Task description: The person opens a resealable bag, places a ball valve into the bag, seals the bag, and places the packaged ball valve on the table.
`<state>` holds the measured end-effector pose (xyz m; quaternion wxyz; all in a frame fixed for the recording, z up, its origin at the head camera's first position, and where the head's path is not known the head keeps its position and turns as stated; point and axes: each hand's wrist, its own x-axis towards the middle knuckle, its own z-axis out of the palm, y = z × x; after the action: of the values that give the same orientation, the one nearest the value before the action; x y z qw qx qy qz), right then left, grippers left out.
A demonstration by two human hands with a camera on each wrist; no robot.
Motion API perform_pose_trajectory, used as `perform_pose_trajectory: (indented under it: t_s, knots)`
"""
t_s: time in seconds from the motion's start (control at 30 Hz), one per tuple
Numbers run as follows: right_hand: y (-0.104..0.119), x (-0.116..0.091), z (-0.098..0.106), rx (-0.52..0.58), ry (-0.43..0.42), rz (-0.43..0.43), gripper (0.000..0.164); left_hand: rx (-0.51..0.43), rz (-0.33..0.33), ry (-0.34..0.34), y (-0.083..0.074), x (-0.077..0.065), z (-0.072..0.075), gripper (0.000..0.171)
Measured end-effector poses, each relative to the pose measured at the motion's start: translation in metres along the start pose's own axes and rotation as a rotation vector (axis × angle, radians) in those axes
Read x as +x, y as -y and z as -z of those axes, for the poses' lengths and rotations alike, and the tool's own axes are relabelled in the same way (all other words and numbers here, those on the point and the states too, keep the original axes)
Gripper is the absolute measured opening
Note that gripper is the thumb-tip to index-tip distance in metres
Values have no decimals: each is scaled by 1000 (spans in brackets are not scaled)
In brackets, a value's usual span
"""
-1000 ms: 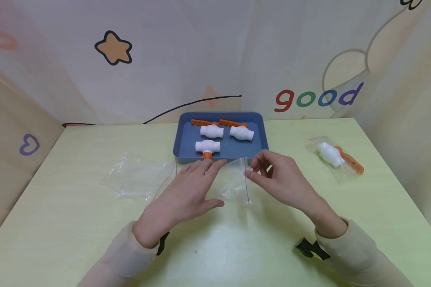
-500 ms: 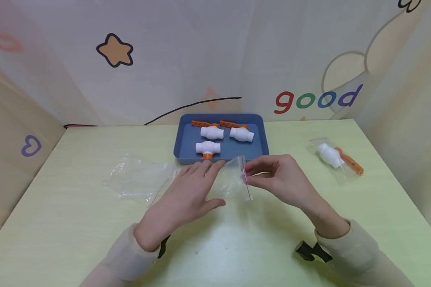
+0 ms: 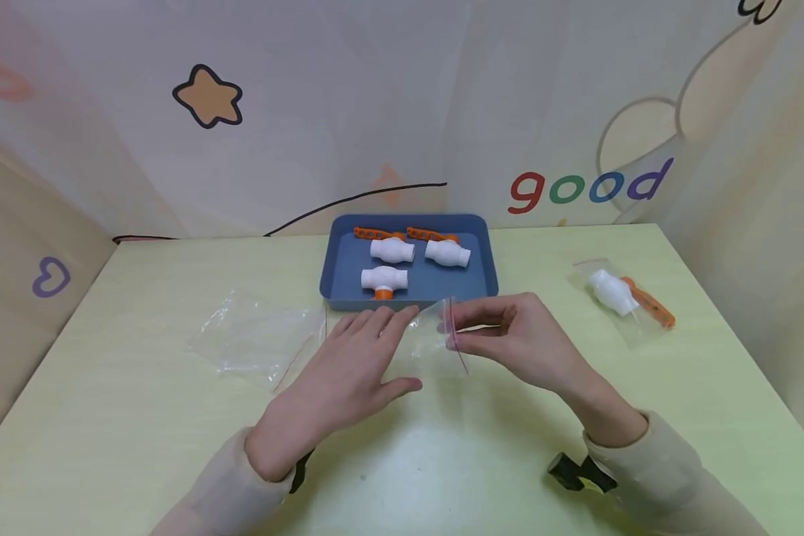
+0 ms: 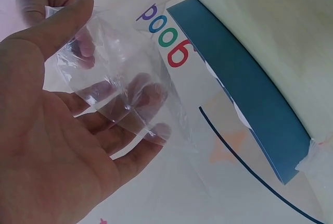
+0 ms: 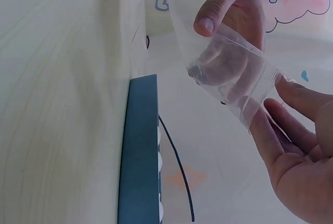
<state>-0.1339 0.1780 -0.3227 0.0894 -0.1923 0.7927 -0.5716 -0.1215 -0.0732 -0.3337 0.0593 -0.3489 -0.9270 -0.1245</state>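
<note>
A clear zip-lock bag (image 3: 429,339) with a red line along its mouth hangs between the two hands, above the table. My right hand (image 3: 512,339) pinches the bag's mouth between thumb and fingers; the fingertips show through the plastic in the right wrist view (image 5: 302,140). At the bag's other end is my left hand (image 3: 348,357), its fingers fairly straight and the thumb spread apart. In the left wrist view, the left fingers (image 4: 138,153) lie behind the clear film, while the thumb overlaps its upper corner. No object shows inside this bag.
Behind the hands stands a blue tray (image 3: 331,275) holding white ball valves (image 3: 384,278) with orange handles. At right lies a bagged valve (image 3: 613,292) with an orange handle (image 3: 653,307). More clear bags (image 3: 254,335) lie left of the left hand.
The right fingers have closed onto the bag's mouth, and its red-lined edge has shifted slightly left and tilted. The left hand keeps nearly the same pose.
</note>
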Motion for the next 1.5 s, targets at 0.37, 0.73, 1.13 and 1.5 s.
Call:
perform_pose_trajectory:
  t_s: [0.37, 0.73, 1.13, 1.5]
  knots:
    - [-4, -2, -5, -8, 69, 127, 29, -25, 22, 43, -2, -1, 1, 84]
    - [-5, -4, -5, -99, 42, 154, 37, -64, 16, 55, 1, -2, 1, 87]
    - [1, -3, -3, -164, 21, 132, 42, -65, 52, 77, 9, -7, 10, 96]
    - [-3, -1, -7, -158, 7, 133, 40, -37, 62, 167, 14, -9, 16, 95]
